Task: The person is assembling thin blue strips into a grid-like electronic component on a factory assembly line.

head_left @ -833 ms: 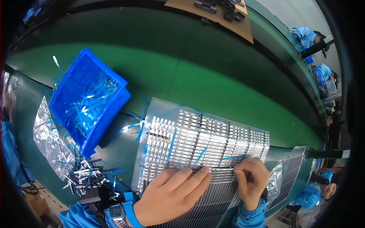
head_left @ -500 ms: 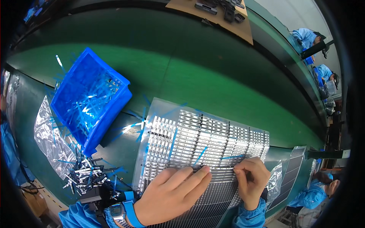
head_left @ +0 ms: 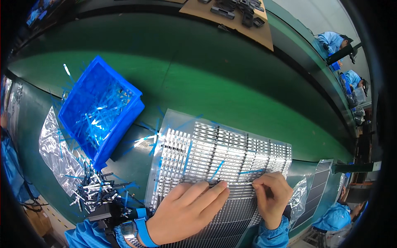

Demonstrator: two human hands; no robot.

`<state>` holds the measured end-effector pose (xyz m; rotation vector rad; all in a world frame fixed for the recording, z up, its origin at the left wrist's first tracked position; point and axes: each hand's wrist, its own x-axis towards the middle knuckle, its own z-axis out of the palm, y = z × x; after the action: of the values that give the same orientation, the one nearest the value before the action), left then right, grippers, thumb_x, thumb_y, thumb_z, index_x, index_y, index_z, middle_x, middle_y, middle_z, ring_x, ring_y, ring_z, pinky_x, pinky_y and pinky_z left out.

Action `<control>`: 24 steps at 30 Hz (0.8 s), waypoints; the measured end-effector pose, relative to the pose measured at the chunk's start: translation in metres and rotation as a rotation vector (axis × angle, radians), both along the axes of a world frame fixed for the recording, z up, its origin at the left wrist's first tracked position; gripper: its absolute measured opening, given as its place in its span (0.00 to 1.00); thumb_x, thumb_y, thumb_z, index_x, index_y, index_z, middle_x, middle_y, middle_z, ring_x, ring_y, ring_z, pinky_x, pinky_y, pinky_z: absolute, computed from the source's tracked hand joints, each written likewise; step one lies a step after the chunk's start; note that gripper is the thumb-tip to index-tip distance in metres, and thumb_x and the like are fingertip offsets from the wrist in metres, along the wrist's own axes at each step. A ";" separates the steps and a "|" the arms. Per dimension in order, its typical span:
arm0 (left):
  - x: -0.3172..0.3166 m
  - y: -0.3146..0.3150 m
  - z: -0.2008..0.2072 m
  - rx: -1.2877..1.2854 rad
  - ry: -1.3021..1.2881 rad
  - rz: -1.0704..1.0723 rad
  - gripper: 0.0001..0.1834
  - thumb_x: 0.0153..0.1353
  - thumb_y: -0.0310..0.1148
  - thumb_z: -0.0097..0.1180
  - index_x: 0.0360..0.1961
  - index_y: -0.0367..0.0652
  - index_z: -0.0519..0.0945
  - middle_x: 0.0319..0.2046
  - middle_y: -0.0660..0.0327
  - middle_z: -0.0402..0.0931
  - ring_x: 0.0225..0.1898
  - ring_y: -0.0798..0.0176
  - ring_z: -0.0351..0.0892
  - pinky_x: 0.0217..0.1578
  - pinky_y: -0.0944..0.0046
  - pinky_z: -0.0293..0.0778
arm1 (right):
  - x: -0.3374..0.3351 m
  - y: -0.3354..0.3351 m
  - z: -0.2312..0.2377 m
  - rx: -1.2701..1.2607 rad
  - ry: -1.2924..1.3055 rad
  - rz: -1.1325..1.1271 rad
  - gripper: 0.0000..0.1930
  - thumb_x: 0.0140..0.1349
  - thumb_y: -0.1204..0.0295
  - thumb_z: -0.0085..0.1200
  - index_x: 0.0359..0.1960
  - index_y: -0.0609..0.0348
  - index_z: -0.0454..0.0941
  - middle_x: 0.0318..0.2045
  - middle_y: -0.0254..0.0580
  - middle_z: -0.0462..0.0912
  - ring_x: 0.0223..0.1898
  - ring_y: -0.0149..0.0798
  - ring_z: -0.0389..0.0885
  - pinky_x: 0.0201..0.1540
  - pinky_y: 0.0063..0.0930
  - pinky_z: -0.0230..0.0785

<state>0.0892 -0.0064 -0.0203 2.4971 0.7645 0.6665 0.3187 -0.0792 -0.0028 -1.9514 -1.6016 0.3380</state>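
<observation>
Palm of the left hand (head_left: 182, 219) down on the strip sheet (head_left: 231, 153), fingers stretched and slanting up toward the right, wrist wearing a watch (head_left: 128, 230) and a blue band (head_left: 144, 232). Right hand (head_left: 273, 200) apart from the left, curled over the sheet's right part, thumb and forefinger drawn close at the end of a row; impossible to tell from here if clamped on a strip. Sheet lying on the green bench (head_left: 215, 87), running beneath both hands. Compared with half a second ago: hands in nearly the same pose, blue bin (head_left: 101, 111) slightly lower and farther right in view. By count: two hands, one sheet, one bin, one heap of loose strips (head_left: 97, 192) too tangled to number, two short blue strips (head_left: 217, 170) askew on the silver rows, at least three co-workers (head_left: 336, 217) along the right side.
</observation>
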 end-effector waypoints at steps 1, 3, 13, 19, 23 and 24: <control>-0.001 0.002 -0.001 0.026 0.001 -0.002 0.19 0.58 0.31 0.59 0.51 0.44 0.86 0.58 0.68 0.79 0.51 0.69 0.75 0.45 0.69 0.70 | 0.000 0.000 0.000 0.002 -0.001 -0.002 0.09 0.51 0.84 0.69 0.34 0.60 0.85 0.32 0.42 0.85 0.32 0.42 0.84 0.33 0.32 0.75; -0.001 0.002 0.001 0.026 0.003 -0.003 0.18 0.59 0.31 0.59 0.51 0.44 0.86 0.58 0.68 0.79 0.52 0.69 0.75 0.45 0.69 0.70 | 0.001 -0.001 0.000 -0.012 0.000 -0.003 0.10 0.50 0.84 0.69 0.34 0.60 0.85 0.33 0.42 0.85 0.33 0.42 0.84 0.34 0.32 0.75; 0.002 0.004 0.018 -0.111 0.129 -0.073 0.27 0.57 0.34 0.65 0.60 0.44 0.80 0.61 0.64 0.75 0.56 0.58 0.71 0.51 0.57 0.68 | 0.003 0.001 0.000 0.014 -0.013 0.036 0.11 0.51 0.83 0.70 0.36 0.59 0.86 0.34 0.40 0.86 0.35 0.44 0.84 0.37 0.34 0.77; 0.006 -0.005 0.010 -0.093 0.114 -0.027 0.31 0.58 0.36 0.65 0.64 0.43 0.77 0.62 0.61 0.73 0.56 0.56 0.71 0.52 0.55 0.67 | 0.006 0.002 0.002 0.051 -0.002 0.083 0.10 0.53 0.81 0.71 0.37 0.60 0.86 0.35 0.41 0.86 0.36 0.44 0.85 0.38 0.35 0.78; 0.009 -0.005 0.010 -0.085 0.138 -0.049 0.31 0.59 0.36 0.64 0.65 0.43 0.77 0.62 0.61 0.72 0.56 0.55 0.71 0.52 0.54 0.67 | 0.009 0.001 0.001 0.060 0.025 0.063 0.09 0.55 0.80 0.70 0.37 0.60 0.86 0.35 0.42 0.86 0.35 0.44 0.85 0.38 0.34 0.78; 0.009 -0.006 0.010 -0.080 0.147 -0.041 0.31 0.59 0.36 0.64 0.65 0.44 0.77 0.63 0.61 0.71 0.56 0.55 0.71 0.52 0.54 0.67 | 0.009 0.002 0.000 0.076 0.040 0.080 0.08 0.56 0.80 0.70 0.37 0.60 0.86 0.35 0.42 0.86 0.36 0.44 0.85 0.38 0.34 0.78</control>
<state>0.0979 -0.0119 -0.0107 2.5020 0.7743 0.4335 0.3275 -0.0775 -0.0028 -1.8166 -1.6456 0.3403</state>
